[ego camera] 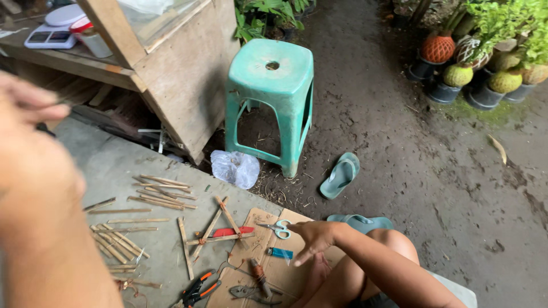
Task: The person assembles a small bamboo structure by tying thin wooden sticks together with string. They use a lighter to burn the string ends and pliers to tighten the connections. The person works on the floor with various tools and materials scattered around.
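Note:
My right hand [314, 236] hovers over a piece of brown cardboard [288, 276], fingers spread and holding nothing. Just beyond its fingertips lie scissors with pale blue handles [279, 229] and a small blue lighter [281, 253]. Crossed bamboo sticks tied together [220, 225] rest beside a red-handled cutter [231, 231]. My left hand [28, 148] is raised close to the camera at the far left, large and blurred, its fingers pinched together; whether they hold anything is unclear.
Several loose bamboo sticks [142, 219] litter the concrete slab. Orange-handled pliers [197, 291] and a wire spool [260, 274] lie near the front. A green plastic stool [273, 97], plastic bag [235, 168], flip-flop [339, 175], wooden cabinet [182, 74] and potted plants [474, 74] stand beyond.

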